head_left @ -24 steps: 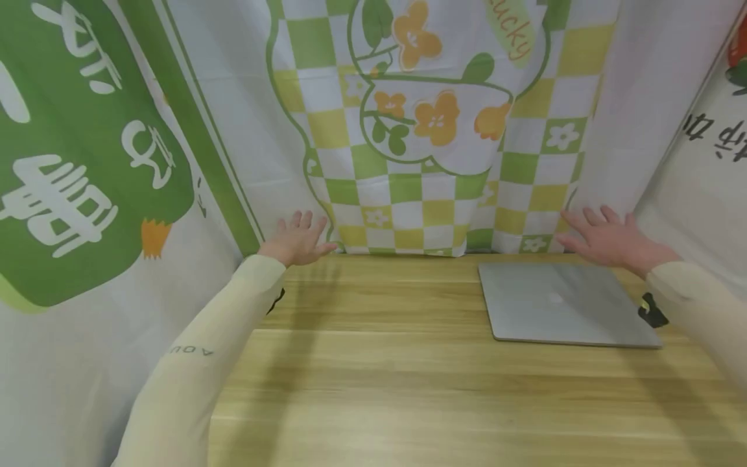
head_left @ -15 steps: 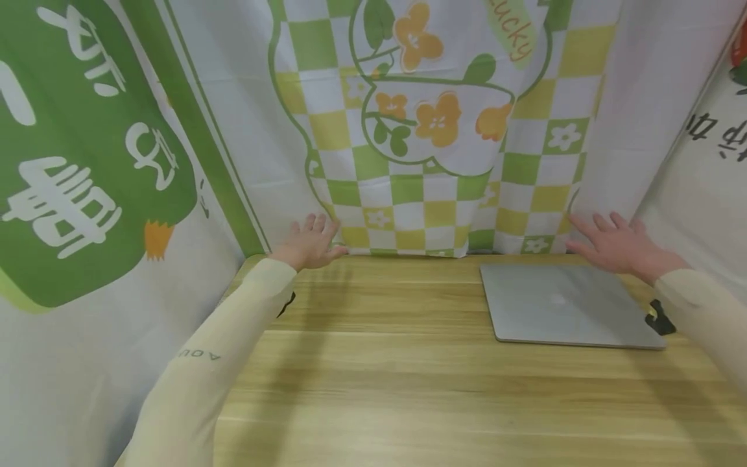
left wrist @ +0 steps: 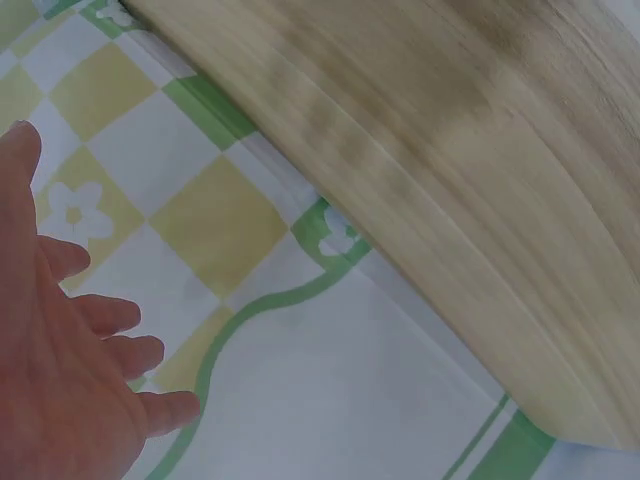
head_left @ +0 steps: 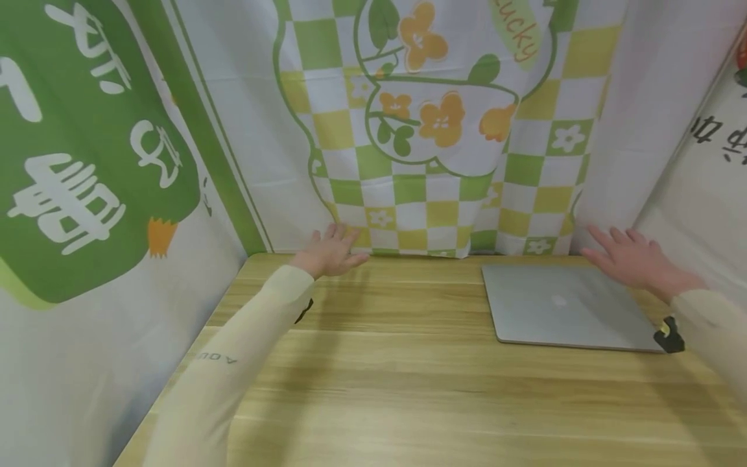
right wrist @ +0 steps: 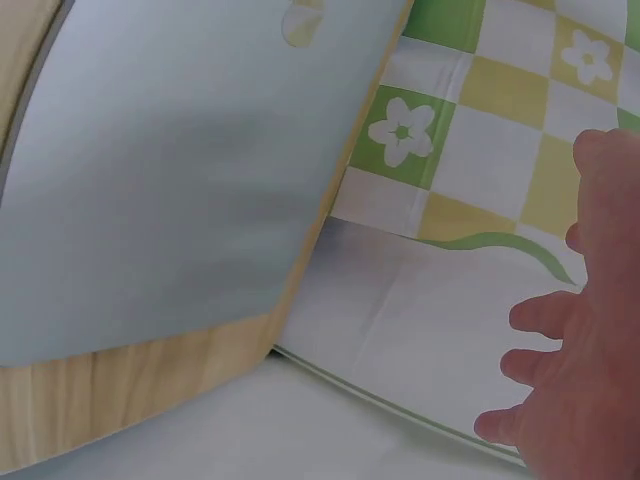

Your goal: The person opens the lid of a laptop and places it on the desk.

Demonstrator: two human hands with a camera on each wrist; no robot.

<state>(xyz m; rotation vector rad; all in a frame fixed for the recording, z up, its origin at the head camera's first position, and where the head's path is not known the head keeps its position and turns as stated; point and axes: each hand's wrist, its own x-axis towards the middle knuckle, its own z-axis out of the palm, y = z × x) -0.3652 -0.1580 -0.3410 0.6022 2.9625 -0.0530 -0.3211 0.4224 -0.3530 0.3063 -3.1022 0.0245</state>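
Observation:
My left hand (head_left: 331, 253) is held out over the far left part of the wooden table (head_left: 373, 389), fingers spread and nothing in them. My right hand (head_left: 642, 259) is stretched out above the far right corner of a closed silver laptop (head_left: 560, 305), its fingers apart and holding nothing. The laptop lies flat at the back right of the table. In the left wrist view, the left hand (left wrist: 70, 340) shows against the checked curtain; the right wrist view has the right hand (right wrist: 590, 340) past the laptop's edge, likewise in front of the cloth.
A green, yellow and white checked curtain (head_left: 408, 188) hangs along the table's back edge. Printed cloth (head_left: 87, 162) with green panels closes off the left side, and another white cloth (head_left: 700, 201) hangs at the right. Black straps sit at both wrists.
Both hands have moved a little to the right and down in the head view, coming slightly nearer, fingers still spread. The laptop stays in place on the table.

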